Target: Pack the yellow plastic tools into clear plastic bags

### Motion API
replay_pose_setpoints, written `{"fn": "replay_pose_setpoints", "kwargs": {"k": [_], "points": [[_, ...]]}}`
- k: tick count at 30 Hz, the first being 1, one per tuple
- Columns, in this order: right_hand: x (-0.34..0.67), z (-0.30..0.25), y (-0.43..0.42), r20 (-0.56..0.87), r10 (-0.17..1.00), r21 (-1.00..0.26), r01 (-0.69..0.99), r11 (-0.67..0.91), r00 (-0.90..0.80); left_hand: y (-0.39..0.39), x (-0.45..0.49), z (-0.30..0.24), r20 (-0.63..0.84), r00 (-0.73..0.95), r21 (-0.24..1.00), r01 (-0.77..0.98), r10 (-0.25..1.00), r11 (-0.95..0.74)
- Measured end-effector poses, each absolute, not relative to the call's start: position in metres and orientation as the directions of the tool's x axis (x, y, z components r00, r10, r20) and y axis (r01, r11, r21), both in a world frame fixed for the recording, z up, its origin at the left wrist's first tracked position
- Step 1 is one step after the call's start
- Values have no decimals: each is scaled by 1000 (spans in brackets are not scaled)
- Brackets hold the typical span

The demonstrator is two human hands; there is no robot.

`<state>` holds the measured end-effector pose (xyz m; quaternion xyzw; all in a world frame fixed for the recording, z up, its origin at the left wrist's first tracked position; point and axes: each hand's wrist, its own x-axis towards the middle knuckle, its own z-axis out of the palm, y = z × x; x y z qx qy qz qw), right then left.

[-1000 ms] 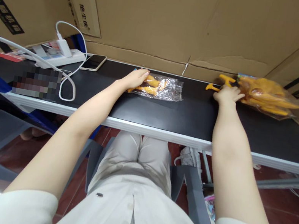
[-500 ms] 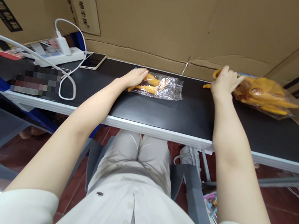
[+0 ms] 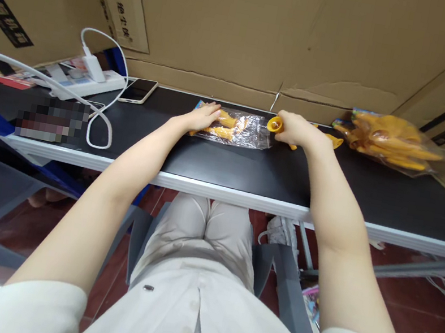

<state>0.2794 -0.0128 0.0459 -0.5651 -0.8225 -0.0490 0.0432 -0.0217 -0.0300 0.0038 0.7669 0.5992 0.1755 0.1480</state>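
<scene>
A clear plastic bag (image 3: 246, 130) with yellow toy pieces inside lies on the black table (image 3: 247, 171) near the far edge. My left hand (image 3: 203, 117) rests flat on the bag's left end, fingers stretched out. My right hand (image 3: 293, 130) is closed round a yellow plastic toy (image 3: 275, 124), held just right of the bag's open end; the toy's other end sticks out past my wrist. A pile of yellow toys in plastic wrap (image 3: 388, 141) lies at the far right of the table.
A phone (image 3: 138, 91), a white power strip (image 3: 87, 79) and a looped white cable (image 3: 101, 122) occupy the table's left part. Cardboard walls (image 3: 247, 27) close in the back and sides. Grey chair parts and a red floor show below the table.
My right hand has taken a yellow toy from the pile at the right and carried it leftward to the bag's open end. My left hand has stayed on the bag.
</scene>
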Motion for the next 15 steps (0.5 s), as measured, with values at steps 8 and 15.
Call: {"fn": "replay_pose_setpoints", "kwargs": {"k": [8,15], "points": [[270,35,-11,-50,901,-385,841,381,-431,-12,-29,-11,107,265,501,818,958,-282],[254,31,-19,157,886,-664,617,422,-437,2,-31,-23,196,272,588,736,942,-335]]}}
